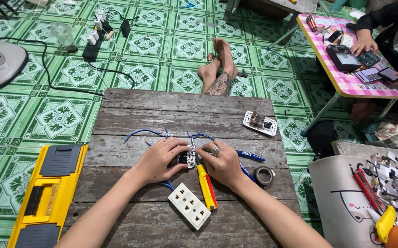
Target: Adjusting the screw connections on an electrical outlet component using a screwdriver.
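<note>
- In the middle of the frame, both hands meet over a weathered grey wooden board (pixel 185 115) that lies on a green patterned tile floor (pixel 61 115).
- The left hand (pixel 158 160) curls closed around a small white and black socket module (pixel 187 159), fingers wrapped over its left side.
- The right hand (pixel 222 161), a ring on one finger, is closed on the same module from the right and on a yellow and red screwdriver (pixel 206 185), whose handle points toward the bottom of the frame.
- Blue wires (pixel 146 132) loop out from the module toward the upper left.
- A white multi-outlet socket plate (pixel 189 205) lies just below the hands.
- Right of the hands: a blue pen (pixel 250 156) and a roll of black tape (pixel 264 175).
- A yellow toolbox (pixel 47 195) sits at lower left.
- At upper right, another person's hands rest on a pink table (pixel 341 80).
</note>
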